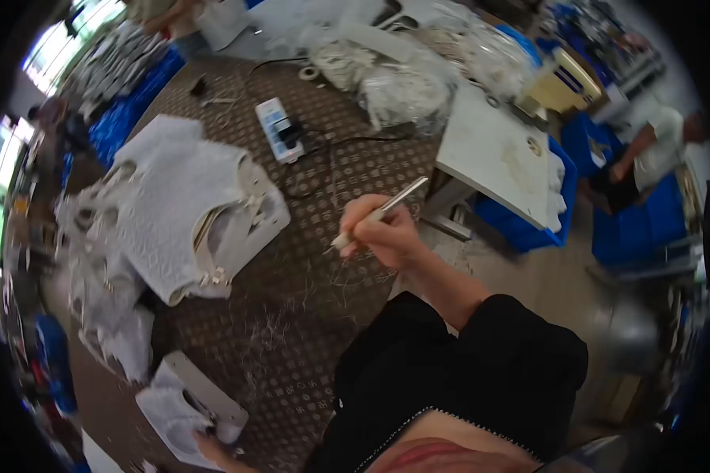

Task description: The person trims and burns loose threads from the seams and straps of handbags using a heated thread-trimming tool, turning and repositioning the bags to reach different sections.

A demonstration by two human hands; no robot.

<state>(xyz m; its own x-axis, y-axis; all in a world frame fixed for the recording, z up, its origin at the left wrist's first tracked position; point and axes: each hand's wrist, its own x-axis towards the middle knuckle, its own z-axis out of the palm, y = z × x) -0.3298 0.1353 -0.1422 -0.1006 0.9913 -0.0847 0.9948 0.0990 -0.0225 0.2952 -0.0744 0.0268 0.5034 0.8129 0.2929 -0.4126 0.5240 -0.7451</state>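
My right hand point(383, 230) is closed around a pen-shaped tool point(390, 201) with a pale handle and a slim silvery end pointing up and right. It is above the dark patterned table point(308, 331). At the lower left, part of my left hand point(213, 453) shows at the frame's edge, a digit pressed on the near edge of a folded white garment point(166, 406); its other fingers are hidden. Farther up lies a larger pile of white textured garments point(173, 197), with openings and small metallic-looking fittings.
A white power strip point(278, 130) with a black plug lies ahead, its cord crossing the table. Bagged white material point(406, 94) lies at the back. A white side table point(497, 154) and blue bin point(521, 229) stand right. A seated person point(659, 150) is beyond. Loose threads litter the table.
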